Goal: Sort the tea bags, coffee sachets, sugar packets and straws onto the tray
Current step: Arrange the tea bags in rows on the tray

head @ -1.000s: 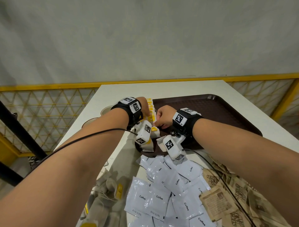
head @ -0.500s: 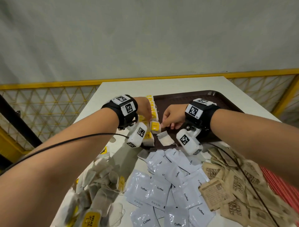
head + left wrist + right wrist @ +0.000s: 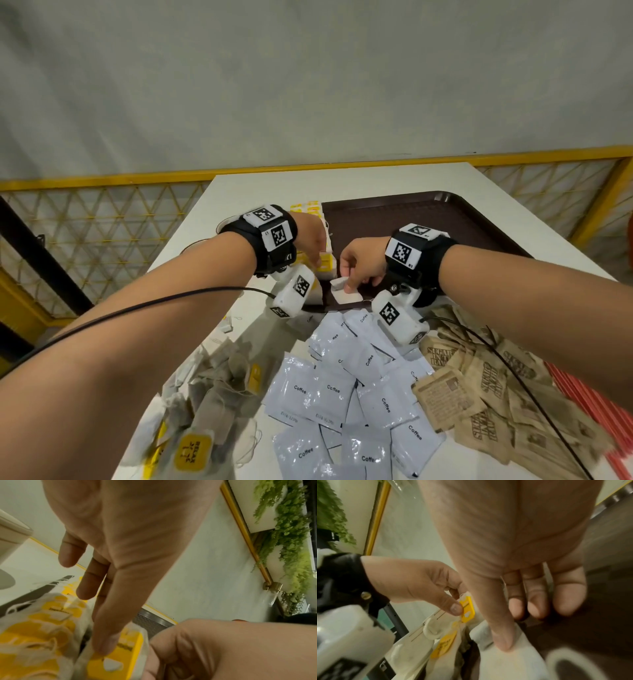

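Under my thumb, a white tea bag (image 3: 345, 292) lies flat on the brown tray's (image 3: 445, 219) near-left corner.

Table (image 3: 260, 192): white; you work on it.
Wall (image 3: 308, 75): plain grey, behind your table.
Fence (image 3: 89, 219): yellow with criss-cross wire, on both sides of you.
Plants (image 3: 289, 536): green leaves hanging down a white wall.

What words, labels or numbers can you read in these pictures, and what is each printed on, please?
"Coffee": white foil coffee sachets.
"SUGAR IN THE RAW", partly legible: brown paper sugar packets.
"RELAX": yellow paper tea bag tag.
"R1": square-patterned marker on the right wristband.
Small print on sachets and the other yellow tags: too blurred.
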### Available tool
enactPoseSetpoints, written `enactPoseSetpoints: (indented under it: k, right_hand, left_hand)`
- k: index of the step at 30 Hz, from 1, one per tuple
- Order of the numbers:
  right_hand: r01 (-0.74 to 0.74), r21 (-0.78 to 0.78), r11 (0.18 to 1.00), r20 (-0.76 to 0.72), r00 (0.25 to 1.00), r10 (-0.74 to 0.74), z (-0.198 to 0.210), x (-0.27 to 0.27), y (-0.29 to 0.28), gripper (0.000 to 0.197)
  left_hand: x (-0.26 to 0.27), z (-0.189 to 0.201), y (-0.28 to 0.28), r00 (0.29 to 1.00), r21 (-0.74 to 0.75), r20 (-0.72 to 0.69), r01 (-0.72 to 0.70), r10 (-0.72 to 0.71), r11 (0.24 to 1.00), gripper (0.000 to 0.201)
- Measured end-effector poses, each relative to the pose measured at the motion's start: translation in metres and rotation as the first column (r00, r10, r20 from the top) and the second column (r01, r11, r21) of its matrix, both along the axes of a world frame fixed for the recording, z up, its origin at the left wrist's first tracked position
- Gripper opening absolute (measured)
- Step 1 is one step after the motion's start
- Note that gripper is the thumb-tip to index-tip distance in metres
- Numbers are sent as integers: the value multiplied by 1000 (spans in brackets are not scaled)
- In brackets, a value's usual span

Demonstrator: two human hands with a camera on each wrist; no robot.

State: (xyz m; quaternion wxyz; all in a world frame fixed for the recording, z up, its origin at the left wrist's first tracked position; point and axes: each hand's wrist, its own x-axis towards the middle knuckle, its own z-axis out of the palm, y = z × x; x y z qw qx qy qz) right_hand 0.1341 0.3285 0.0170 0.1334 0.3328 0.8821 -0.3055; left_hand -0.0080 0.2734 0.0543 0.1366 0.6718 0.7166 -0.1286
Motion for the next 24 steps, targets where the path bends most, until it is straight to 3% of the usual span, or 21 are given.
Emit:
enactPoseSetpoints:
  k: [8,12,16,21,24]
  right_hand:
    - [178,-298,938,-292,918,-267,3,6,2,20]
    - [163,-275,948,-380,887,-263,4,10,3,32]
    - [121,-227,966,-433,876,-212,6,10,3,14]
    - [128,-180,975,-402,895,-192,9,10,5,14]
    - [97,-46,994,-352,930,-107,8,7,9,14]
  left_hand:
    - [-10,-7,6,990,207,114,-109,86,972,23]
    - [-14,-11,9,981,220,151,-150,118,964,21]
    - [-18,-14,10,980,202,157,-154,123,967,24]
    - [-23,-12,12,974,208,185,-170,132,963,26]
    - [-23,-16,15,974,209,180,-174,137,962,25]
